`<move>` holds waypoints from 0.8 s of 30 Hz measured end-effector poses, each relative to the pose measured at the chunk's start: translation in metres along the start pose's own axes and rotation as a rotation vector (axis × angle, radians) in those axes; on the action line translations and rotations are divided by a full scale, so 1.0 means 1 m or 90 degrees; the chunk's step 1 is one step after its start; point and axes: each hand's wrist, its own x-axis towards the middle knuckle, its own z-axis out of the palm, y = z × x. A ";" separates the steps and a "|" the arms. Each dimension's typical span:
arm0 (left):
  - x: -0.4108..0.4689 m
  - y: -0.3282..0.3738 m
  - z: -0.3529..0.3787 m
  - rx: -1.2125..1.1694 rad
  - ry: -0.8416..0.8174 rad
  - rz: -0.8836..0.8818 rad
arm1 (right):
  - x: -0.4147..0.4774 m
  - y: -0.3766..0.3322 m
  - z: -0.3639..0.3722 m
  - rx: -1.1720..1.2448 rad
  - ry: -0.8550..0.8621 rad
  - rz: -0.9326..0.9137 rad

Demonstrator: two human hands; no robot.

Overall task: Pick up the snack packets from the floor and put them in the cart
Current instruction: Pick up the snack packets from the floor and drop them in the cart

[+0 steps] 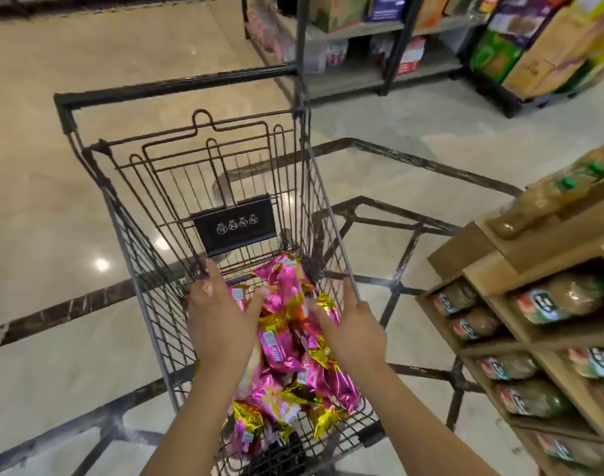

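The shiny pink-and-gold foil snack packets (pixel 287 355) lie heaped in the basket of the black wire shopping cart (pixel 177 84), directly under and between both hands; the pile runs from beneath the wrists to just past the fingertips. I see the left hand (pixel 221 314) palm down with its fingers straight and spread, over a pink packet at the heap's left edge; whether it touches that packet I cannot tell, but it grips nothing. The right hand (pixel 352 334) is likewise released, fingers extended, index finger pointing into the heap, its outer edge just beside the cart's right wire wall. Beyond the fingertips the folded wire seat carries a black plastic flap with white pictograms (pixel 235 228). To the right of the right hand stands a light wooden display rack (pixel 500 255); labelled plastic bottles (pixel 548 304) lie on their sides in it. Far ahead and to the right, dark metal shelving (pixel 348 29) holds cardboard boxes. Left of the left hand spreads the polished beige stone floor with dark inlaid stripes (pixel 53 201).
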 end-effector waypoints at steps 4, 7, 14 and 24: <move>-0.056 0.026 0.016 0.066 -0.090 0.106 | -0.046 0.071 0.009 0.021 -0.034 0.077; -0.117 0.053 0.036 0.154 -0.196 0.236 | -0.095 0.129 0.004 0.066 -0.061 0.161; -0.271 0.100 0.073 0.201 -0.311 0.475 | -0.228 0.262 -0.005 0.114 -0.032 0.340; -0.457 0.128 0.118 0.261 -0.395 0.681 | -0.420 0.413 0.022 0.293 0.103 0.548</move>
